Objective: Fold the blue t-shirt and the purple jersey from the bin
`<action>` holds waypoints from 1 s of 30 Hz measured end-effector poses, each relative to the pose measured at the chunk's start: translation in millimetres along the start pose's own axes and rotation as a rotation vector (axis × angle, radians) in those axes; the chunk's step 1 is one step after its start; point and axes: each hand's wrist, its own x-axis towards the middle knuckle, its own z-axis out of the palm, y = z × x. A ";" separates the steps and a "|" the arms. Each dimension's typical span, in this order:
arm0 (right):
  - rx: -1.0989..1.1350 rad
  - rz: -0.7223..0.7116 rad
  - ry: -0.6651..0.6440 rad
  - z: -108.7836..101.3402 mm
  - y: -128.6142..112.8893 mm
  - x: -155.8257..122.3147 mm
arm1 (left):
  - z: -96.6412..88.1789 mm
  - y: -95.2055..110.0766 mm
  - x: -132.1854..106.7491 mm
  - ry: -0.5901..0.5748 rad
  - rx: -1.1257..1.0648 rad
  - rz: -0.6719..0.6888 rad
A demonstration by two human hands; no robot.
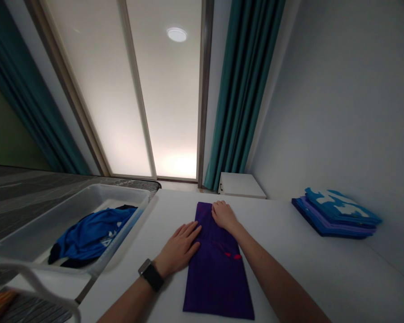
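Note:
A purple garment (215,273), folded into a long narrow strip, lies on the white table (309,269) in front of me. My left hand (180,246) lies flat on its left edge near the middle, fingers stretched out. A dark watch sits on that wrist. My right hand (224,215) rests palm down on the strip's far end, fingers together and extended. Neither hand grips the cloth.
A clear plastic bin (37,233) at the left holds a crumpled blue garment (90,235). A stack of folded blue and purple clothes (336,213) sits at the right by the wall. A small white cabinet (240,185) stands behind the table, beside teal curtains.

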 end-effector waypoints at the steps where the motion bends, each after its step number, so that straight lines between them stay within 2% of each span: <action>1: -0.001 -0.001 0.003 0.9 0.1 0.2 | 0.1 -0.1 0.1 -0.001 -0.001 0.000; 6: 0.005 0.003 0.034 6.9 5.1 0.2 | 1.2 -0.2 0.4 0.001 0.007 -0.002; 13: 0.009 0.055 0.103 7.7 25.0 -2.2 | 5.3 -2.9 0.0 0.028 0.014 0.021; 16: 0.016 0.031 0.129 3.8 19.9 -10.8 | 7.2 -4.3 -0.2 0.048 0.013 0.035; 18: 0.036 -0.036 0.135 4.2 9.3 -20.3 | 7.8 -4.5 -0.2 0.047 0.018 0.033; 21: 0.103 -0.179 0.102 11.5 -8.7 -35.7 | 7.9 -4.1 0.0 0.039 0.035 0.024; 23: 0.141 -0.221 0.053 18.2 -15.8 -42.6 | 7.9 -3.8 -0.1 0.035 0.044 0.021; 27: 0.155 -0.143 -0.037 25.3 -10.5 -43.5 | 8.3 -4.2 -0.4 0.038 0.040 0.025; 30: 0.143 -0.085 -0.048 25.0 2.0 -38.7 | 8.6 -4.8 -0.6 0.050 0.031 0.039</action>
